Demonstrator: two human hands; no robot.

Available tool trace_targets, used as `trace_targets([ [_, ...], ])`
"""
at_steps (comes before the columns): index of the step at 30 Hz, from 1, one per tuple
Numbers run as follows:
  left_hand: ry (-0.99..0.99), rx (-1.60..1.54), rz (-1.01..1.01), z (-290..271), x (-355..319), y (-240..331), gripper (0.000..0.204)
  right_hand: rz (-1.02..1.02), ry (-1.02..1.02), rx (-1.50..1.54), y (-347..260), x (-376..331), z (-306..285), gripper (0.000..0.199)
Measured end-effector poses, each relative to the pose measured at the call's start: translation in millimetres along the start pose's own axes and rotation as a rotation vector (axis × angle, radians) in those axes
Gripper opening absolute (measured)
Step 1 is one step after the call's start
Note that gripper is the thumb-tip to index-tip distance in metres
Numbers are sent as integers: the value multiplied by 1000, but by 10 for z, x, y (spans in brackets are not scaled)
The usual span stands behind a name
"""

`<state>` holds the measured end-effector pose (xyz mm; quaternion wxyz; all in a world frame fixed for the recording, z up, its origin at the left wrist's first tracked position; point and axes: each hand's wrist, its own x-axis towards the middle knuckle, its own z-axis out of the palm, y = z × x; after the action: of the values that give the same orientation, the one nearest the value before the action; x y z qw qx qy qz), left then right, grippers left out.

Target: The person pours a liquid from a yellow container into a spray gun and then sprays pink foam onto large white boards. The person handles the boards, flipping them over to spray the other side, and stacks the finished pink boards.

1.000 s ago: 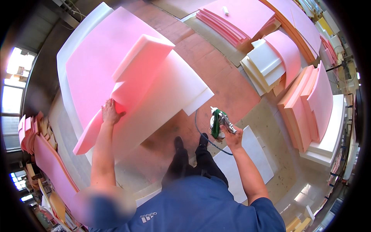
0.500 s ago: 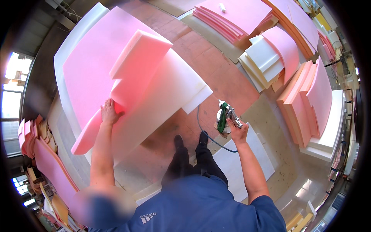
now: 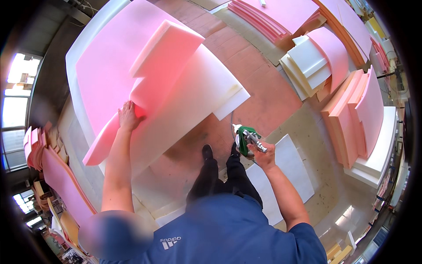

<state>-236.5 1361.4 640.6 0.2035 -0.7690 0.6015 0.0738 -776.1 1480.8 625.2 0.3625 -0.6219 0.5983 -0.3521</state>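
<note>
Head view, nearest items first. Blue shirt [image 3: 220,229]: yours, along the lower edge. Right hand [image 3: 262,155]: your fingers closed around a green-and-silver spray gun [image 3: 247,135], held in the air. White board [image 3: 288,165]: flat on the floor, partly behind your right forearm. Left hand [image 3: 128,117]: your thumb spread wide from the fingers, resting on pink foam [image 3: 110,57]. Pink foam: atop a white foam slab [image 3: 206,77], ahead and left of you. Farther, to your right: peach foam blocks [image 3: 345,121], then stacked pink sheets [image 3: 285,13].
</note>
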Motion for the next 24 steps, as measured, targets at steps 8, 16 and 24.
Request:
trace_targets([
  [8,-19,21,-34,-29,-23,6,107,40,42,32,33,-17,-10,22],
  [16,-8,1,-23,19,-76,-251,106,126,168,-90,64,59,-115,28],
  [24,-13,14,-34,29,-126,-380,106,164,216,-118,49,65,-212,27],
])
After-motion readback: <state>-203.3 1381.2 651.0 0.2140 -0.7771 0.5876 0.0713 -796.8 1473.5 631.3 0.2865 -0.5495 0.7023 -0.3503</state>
